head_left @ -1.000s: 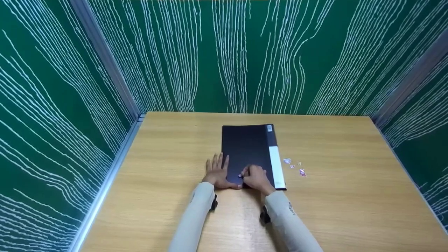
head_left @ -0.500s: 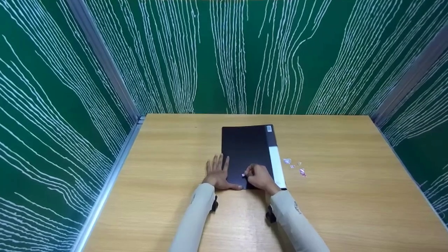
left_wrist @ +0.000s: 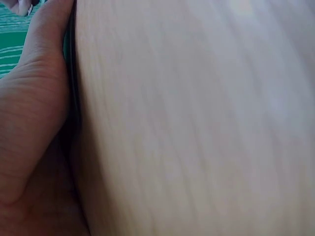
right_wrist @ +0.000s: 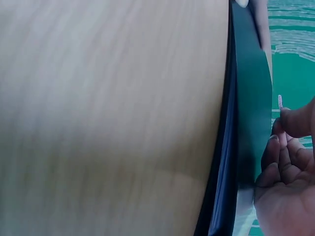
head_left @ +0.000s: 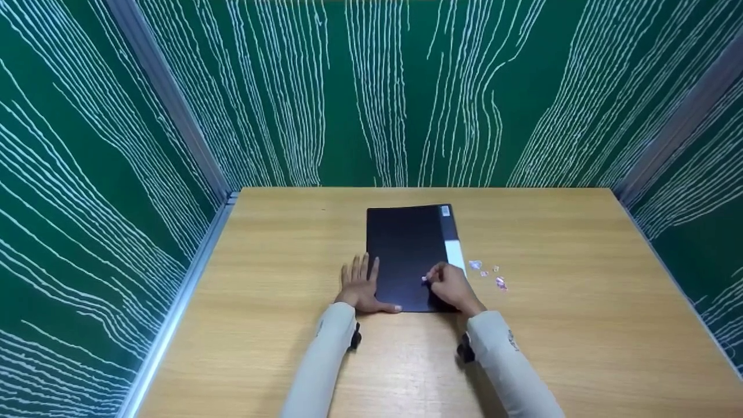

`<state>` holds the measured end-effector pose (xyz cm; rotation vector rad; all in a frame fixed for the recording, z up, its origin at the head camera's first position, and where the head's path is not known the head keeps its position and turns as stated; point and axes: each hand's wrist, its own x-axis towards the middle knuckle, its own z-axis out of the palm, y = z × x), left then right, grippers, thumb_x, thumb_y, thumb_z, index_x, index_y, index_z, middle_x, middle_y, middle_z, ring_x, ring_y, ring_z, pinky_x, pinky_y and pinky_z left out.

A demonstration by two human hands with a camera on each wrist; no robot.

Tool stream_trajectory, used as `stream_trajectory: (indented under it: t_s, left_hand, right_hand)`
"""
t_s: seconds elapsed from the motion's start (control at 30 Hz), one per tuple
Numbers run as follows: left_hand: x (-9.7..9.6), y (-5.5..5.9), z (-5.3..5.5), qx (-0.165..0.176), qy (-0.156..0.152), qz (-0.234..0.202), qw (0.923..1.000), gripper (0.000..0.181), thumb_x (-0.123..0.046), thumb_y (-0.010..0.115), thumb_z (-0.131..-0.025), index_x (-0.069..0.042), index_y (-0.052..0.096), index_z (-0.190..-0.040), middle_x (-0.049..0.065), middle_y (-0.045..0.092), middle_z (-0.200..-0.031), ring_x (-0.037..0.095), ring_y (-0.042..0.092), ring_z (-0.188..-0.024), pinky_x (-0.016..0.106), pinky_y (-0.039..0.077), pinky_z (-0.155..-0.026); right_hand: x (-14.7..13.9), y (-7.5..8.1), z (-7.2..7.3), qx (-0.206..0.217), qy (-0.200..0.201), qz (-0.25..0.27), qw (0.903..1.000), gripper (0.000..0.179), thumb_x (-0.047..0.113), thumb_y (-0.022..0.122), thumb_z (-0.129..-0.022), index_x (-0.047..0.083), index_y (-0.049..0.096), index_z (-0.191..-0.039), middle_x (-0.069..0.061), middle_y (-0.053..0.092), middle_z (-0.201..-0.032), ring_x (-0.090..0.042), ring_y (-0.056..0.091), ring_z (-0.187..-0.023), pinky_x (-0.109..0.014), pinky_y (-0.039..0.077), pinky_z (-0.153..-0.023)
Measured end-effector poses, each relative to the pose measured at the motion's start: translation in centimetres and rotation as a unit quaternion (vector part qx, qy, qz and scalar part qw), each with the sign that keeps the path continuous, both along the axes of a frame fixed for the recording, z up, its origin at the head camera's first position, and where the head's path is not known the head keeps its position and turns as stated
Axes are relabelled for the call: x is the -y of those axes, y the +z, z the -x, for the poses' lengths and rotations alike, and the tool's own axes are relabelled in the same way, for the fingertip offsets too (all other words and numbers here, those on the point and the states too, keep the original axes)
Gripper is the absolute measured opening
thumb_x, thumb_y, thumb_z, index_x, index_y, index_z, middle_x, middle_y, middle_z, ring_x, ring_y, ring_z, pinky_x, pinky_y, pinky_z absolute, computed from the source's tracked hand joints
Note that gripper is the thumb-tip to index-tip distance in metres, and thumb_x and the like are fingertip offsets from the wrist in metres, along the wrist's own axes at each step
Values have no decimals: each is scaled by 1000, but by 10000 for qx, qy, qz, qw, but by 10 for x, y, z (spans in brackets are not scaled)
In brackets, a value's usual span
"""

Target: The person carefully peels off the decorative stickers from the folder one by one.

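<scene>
A dark folder (head_left: 403,241) with a white strip along its right side lies closed on the wooden table. My left hand (head_left: 361,289) rests with spread fingers over its lower left corner, thumb along the bottom edge. Above the folder's lower right part, my right hand (head_left: 454,285) pinches a small pinkish, shiny piece (head_left: 424,280) between thumb and fingertips. The right wrist view shows this thin piece (right_wrist: 280,101) sticking out past the thumb; its exact kind is unclear. The hand's heel covers the lower end of the white strip.
Several small shiny pink and purple pieces (head_left: 501,283) lie on the table (head_left: 569,325) just right of the folder. Green walls with white wavy lines (head_left: 348,93) enclose the back and sides, with metal posts (head_left: 168,93) at the corners.
My right hand has moved right and slightly away from me across the folder, carrying the small piece. The left hand stays in place.
</scene>
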<state>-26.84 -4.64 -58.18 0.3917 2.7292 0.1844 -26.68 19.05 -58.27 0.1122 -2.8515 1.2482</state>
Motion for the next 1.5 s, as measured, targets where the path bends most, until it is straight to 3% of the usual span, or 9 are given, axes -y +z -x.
stream_trajectory:
  t_s: [0.23, 0.47, 0.6, 0.9, 1.23, 1.5]
  left_hand:
    - [4, 2, 0, -27, 96, -82, 9999, 131, -86, 60, -70, -19, -8, -161, 11, -14, -168, 33, -14, -156, 60, -4, -123]
    - [5, 3, -1, -65, 80, -127, 9999, 131, -87, 59, -71, -17, -6, -161, 13, -12, -168, 35, -11, -156, 61, -3, -123]
    - [5, 3, -2, -65, 71, -105, 9999, 131, -87, 59, -70, -18, -6, -161, 12, -12, -168, 35, -11, -156, 61, -3, -123]
    - [3, 4, -2, -124, 37, -48, 9999, 131, -87, 59, -71, -17, -6, -161, 13, -11, -169, 35, -10, -156, 61, -2, -123]
    - [-1, 1, -2, -4, 4, -83, 10000, 131, -87, 58, -71, -20, -10, -160, 10, -16, -168, 34, -15, -155, 60, -5, -123]
    - [-1, -1, 1, 76, -15, 8, 10000, 132, -88, 56, -71, -20, -14, -160, 10, -20, -167, 32, -18, -155, 58, -7, -123]
  right_hand:
    - [-13, 1, 6, -440, -309, 105, 9985, 8, 5, 60, -88, 1, 65, -85, -10, 68, -80, -20, 58, -74, -31, 48, -71]
    - [-30, -2, 10, -782, -707, 199, 9942, 13, -1, 52, -85, 0, 65, -86, -14, 69, -81, -19, 55, -69, -28, 43, -65]
    - [-41, -1, 11, -917, -873, 227, 9917, 14, -2, 51, -88, -1, 65, -86, -16, 70, -85, -20, 59, -74, -26, 44, -68]
    - [-66, 11, 7, -457, -1017, 94, 9937, 15, 2, 48, -93, -2, 62, -99, -15, 64, -93, -24, 58, -81, -30, 46, -69]
    - [-98, 14, 3, -383, -1003, -240, 9939, 19, 5, 50, -93, -7, 61, -103, -21, 62, -98, -29, 59, -84, -35, 47, -71]
    - [-112, 16, -4, 240, -1111, -148, 9934, 20, 7, 43, -100, -3, 56, -110, -18, 57, -103, -28, 57, -89, -33, 49, -72]
